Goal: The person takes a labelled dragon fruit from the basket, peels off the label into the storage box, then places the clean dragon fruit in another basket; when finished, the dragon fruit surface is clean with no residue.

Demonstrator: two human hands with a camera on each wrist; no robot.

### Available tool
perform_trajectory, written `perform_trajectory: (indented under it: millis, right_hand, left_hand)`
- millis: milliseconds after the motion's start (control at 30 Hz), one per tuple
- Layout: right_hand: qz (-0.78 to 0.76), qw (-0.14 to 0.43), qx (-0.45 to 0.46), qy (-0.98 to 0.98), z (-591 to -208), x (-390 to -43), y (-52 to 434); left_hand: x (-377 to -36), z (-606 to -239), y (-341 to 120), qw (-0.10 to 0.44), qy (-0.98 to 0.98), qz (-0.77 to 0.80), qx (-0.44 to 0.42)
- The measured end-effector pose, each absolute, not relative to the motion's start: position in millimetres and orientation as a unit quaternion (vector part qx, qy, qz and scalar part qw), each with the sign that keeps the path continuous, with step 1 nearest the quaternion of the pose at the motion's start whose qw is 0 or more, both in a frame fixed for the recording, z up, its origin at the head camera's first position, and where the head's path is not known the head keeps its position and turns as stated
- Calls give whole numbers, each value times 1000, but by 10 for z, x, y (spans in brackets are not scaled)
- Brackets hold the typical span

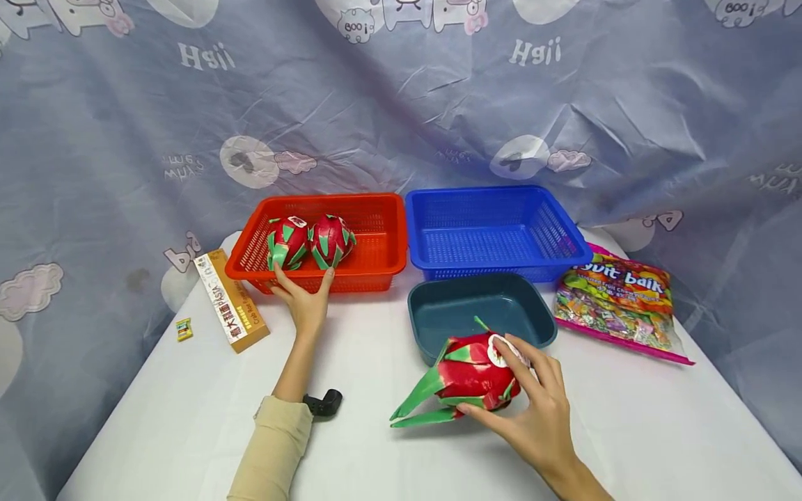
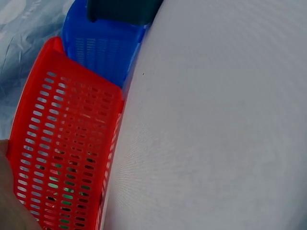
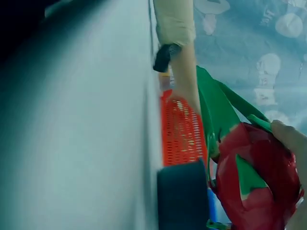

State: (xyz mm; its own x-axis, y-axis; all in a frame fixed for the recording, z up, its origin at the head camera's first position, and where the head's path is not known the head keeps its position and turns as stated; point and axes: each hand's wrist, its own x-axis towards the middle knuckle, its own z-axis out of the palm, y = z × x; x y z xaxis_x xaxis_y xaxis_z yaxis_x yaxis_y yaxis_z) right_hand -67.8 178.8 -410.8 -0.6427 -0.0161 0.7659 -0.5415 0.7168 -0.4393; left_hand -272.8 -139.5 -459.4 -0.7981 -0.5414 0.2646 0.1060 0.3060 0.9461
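My right hand holds a red dragon fruit with green leaf tips and a white sticker, tilted above the table by the dark teal tub. Thumb and fingers grip its near end; in the right wrist view the dragon fruit fills the lower right. Two more dragon fruits, one on the left and one on the right, sit in the red basket. At that basket's front rim is my left hand, thumb and finger spread near the two fruits, holding neither.
A blue basket stands right of the red one, behind the tub. A candy bag lies at the right. On the left are a pasta box and a small yellow packet. A printed curtain hangs behind the white table.
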Motion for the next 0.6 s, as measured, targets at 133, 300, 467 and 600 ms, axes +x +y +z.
perform_trajectory:
  millis: [133,300,467,600]
  right_hand:
    - [330,351,109,-870,-4298,-422,1762]
    - [312,300,72,-899,-4543,-272,1684]
    - [319,335,102,-881,-4663,-308,1618]
    - [313,352,119,-874,-4682,-377,1552]
  left_hand:
    - [-2723,-4596,-1397,280,-758,-571,145]
    - [-2720,-4602,-1401,269,-758,-576,144]
    - [-2721,-4607,-1397,266,-759,-577,146]
    - [-2728,-4600,-1408,267,-758,-576,148]
